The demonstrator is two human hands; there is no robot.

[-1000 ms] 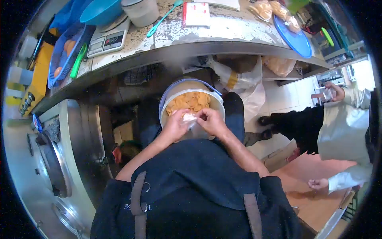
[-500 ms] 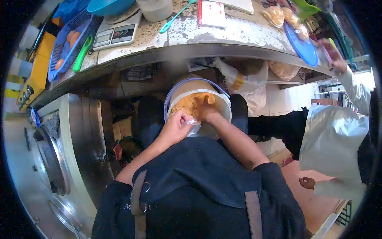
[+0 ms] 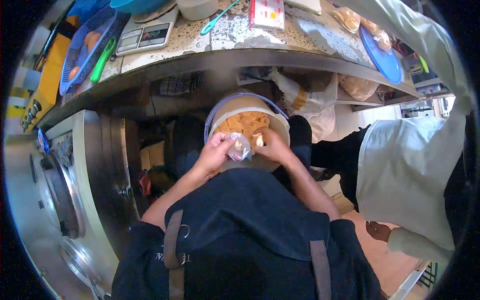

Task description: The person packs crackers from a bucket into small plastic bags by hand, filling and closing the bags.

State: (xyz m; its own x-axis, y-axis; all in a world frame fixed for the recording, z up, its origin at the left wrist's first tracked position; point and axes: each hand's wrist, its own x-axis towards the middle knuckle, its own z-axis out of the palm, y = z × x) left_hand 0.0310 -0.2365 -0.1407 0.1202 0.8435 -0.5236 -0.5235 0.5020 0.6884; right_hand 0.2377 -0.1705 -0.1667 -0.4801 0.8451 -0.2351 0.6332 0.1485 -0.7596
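A round bucket (image 3: 280,131) with a raised purple handle stands between my knees. Orange-yellow pieces (image 3: 245,121) fill its upper part. Over its near left side, my left hand (image 3: 218,151) pinches a small clear plastic bag (image 3: 240,148) by its edge; something pale shows inside the bag. My right hand (image 3: 273,145), just right of the bag, holds a pale yellow piece (image 3: 258,140) between thumb and fingers. The bag and the piece are a small gap apart.
A worn counter (image 3: 225,42) ahead bears a scale (image 3: 145,37), a blue basket (image 3: 95,45) with eggs, a red-and-white booklet (image 3: 267,13) and a blue plate (image 3: 382,57). A co-worker in a light apron (image 3: 400,175) stands at right, one arm reaching over the counter.
My right hand has come up out of the pieces with one held, and the bag now stands open. The co-worker has moved closer, with an arm stretched forward over the counter.
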